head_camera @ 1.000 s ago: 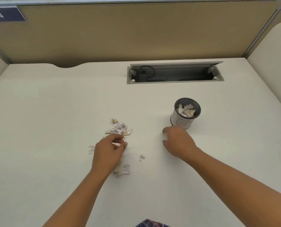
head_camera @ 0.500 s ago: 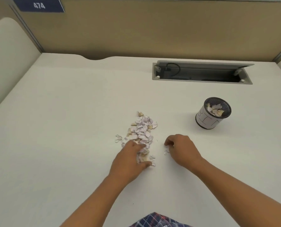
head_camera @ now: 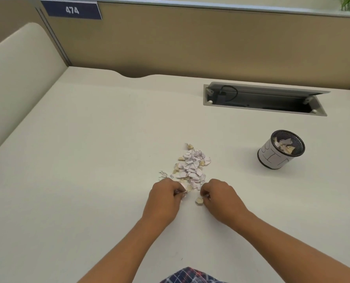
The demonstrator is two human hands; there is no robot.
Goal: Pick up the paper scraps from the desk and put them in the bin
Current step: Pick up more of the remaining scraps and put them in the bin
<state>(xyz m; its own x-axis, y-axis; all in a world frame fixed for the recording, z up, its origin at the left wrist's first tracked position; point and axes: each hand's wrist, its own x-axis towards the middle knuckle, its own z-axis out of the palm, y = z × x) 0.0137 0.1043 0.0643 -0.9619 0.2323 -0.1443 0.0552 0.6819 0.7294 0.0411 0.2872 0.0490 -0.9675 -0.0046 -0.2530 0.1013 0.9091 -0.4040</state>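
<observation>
A heap of small white and tan paper scraps (head_camera: 192, 166) lies in the middle of the white desk (head_camera: 88, 160). My left hand (head_camera: 164, 198) rests at the heap's near left edge, fingers curled on a few scraps. My right hand (head_camera: 221, 198) is at the heap's near right edge, fingers pinched beside a loose tan scrap (head_camera: 199, 200). The bin (head_camera: 280, 150), a small black mesh cup with a white paper wrap, stands to the right and holds several scraps.
An open cable tray (head_camera: 264, 100) with a black cable is sunk into the desk behind the bin. Tan partition panels (head_camera: 190, 41) enclose the back and left side. A few stray scraps (head_camera: 162, 175) lie left of the heap.
My right hand has moved left from near the bin to the heap's near edge. My left hand has pulled back from on top of the scraps and curled on some.
</observation>
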